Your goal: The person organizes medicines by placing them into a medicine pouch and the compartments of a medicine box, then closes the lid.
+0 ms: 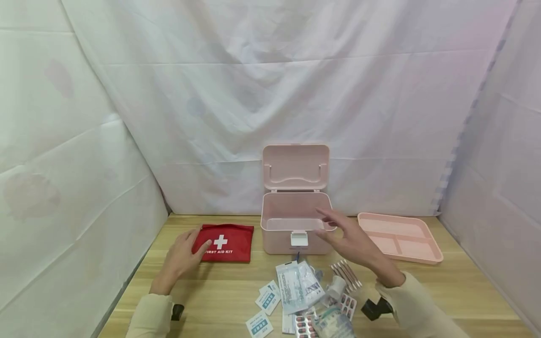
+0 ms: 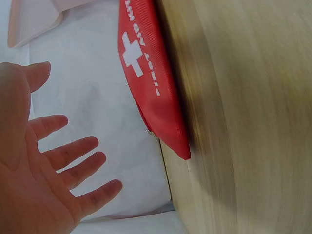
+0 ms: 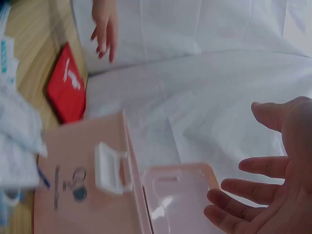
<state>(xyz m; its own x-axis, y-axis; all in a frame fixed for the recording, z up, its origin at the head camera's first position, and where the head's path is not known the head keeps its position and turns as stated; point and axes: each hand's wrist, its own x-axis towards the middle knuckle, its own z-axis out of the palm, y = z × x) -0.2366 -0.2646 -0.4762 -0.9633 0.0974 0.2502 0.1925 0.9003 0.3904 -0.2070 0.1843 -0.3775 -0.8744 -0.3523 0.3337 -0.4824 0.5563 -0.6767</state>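
Observation:
My left hand (image 1: 182,256) hovers by the left end of a red first aid pouch (image 1: 230,251), its fingers spread and holding nothing. The left wrist view shows a gap between these fingers and the pouch (image 2: 153,73). My right hand (image 1: 352,239) is raised in front of the right side of a pink box (image 1: 276,240), fingers loosely extended with nothing between them. The box's lid (image 1: 296,164) stands upright at the back, and a white latch (image 1: 299,238) sits on its front. In the right wrist view the right hand (image 3: 273,190) is apart from the box.
A pink divided tray (image 1: 405,230) lies right of the box. In front are white sachets (image 1: 268,298), wrapped packets (image 1: 291,286), cotton swabs (image 1: 346,274), red capsule blister packs (image 1: 305,326) and a bagged bandage (image 1: 334,324). White cloth (image 1: 296,94) hangs behind the wooden table (image 1: 211,300).

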